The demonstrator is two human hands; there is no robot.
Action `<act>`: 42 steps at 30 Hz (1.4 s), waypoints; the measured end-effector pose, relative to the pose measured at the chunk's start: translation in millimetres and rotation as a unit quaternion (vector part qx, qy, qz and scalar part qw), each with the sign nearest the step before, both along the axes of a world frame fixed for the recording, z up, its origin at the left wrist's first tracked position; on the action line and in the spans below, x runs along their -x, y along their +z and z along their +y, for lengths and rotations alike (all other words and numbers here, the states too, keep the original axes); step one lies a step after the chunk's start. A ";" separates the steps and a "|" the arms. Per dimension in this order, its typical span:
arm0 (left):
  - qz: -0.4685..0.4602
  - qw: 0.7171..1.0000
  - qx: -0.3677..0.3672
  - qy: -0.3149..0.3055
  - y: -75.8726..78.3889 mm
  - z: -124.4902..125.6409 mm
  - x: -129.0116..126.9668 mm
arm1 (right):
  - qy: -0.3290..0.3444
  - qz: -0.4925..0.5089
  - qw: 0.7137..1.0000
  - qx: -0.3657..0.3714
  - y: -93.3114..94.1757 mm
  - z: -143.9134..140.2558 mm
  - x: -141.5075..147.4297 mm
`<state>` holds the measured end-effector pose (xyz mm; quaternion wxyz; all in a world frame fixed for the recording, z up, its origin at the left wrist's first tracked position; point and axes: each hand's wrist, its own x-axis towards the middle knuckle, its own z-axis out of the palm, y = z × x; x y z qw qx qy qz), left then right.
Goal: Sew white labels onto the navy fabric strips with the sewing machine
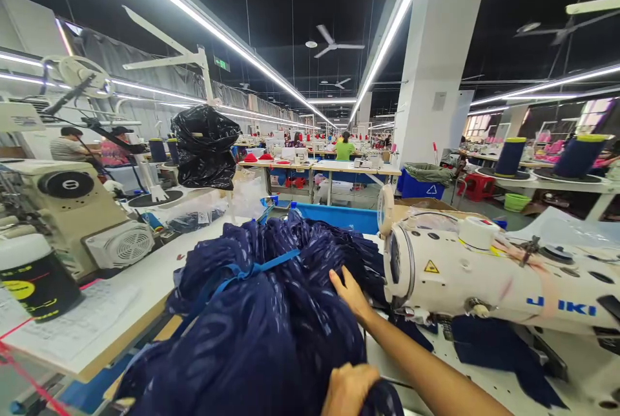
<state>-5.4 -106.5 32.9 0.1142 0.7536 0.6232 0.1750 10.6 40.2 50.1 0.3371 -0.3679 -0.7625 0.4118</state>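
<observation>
1. A big pile of dark blue cloth (261, 312) lies on the white table (155, 274), tied with a blue strip (261, 267).
2. The right hand (351, 293) lies open and flat on the cloth.
3. The left hand (349, 390) is closed, grabbing cloth.
4. A white sewing machine (484, 274) stands just beside it.
5. The room is large, with long lights (217, 31) and many tables.

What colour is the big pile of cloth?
The cloth pile is dark navy blue with faint lighter swirls, seen in the head view.
</observation>
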 end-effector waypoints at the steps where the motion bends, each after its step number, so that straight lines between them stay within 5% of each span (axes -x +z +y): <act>1: -0.024 1.000 0.002 -0.003 5.3 10.7 1.1 | -0.002 0.000 1.000 0.000 0.3 6.7 0.0; 5: -0.005 1.000 -0.004 0.026 23.0 40.0 14.3 | -0.023 -0.010 1.000 -0.004 -1.9 25.4 -1.6; 11: 0.141 0.990 0.007 -0.025 27.4 48.7 28.3 | -0.070 -0.029 0.997 -0.008 -4.5 28.1 -1.9; 15: 0.171 0.982 -0.066 -0.050 23.6 19.4 37.0 | -0.079 -0.046 0.996 -0.006 -6.6 18.2 -7.6; 21: 0.179 0.980 -0.083 0.033 14.9 -53.2 56.7 | -0.078 -0.072 0.994 0.010 -9.2 1.4 -23.1; 24: 0.210 0.977 -0.020 -0.042 10.5 -80.3 59.3 | -0.063 -0.076 0.995 0.023 -7.2 -4.0 -30.5; 29: 0.210 0.964 -0.020 -0.159 14.6 -94.9 54.1 | 0.004 -0.069 0.996 0.052 -3.4 -18.7 -50.7; 32: 0.163 0.975 -0.033 -0.150 46.1 -82.8 41.7 | 0.068 -0.060 0.992 0.089 -4.4 -34.2 -64.7; 36: 0.222 0.963 -0.118 -0.094 95.3 -37.4 21.3 | 0.148 -0.016 0.982 0.120 -2.1 -60.2 -75.9; 42: 0.350 0.932 -0.032 -0.091 110.7 35.3 13.5 | 0.181 -0.063 0.978 0.087 23.2 -111.8 -83.6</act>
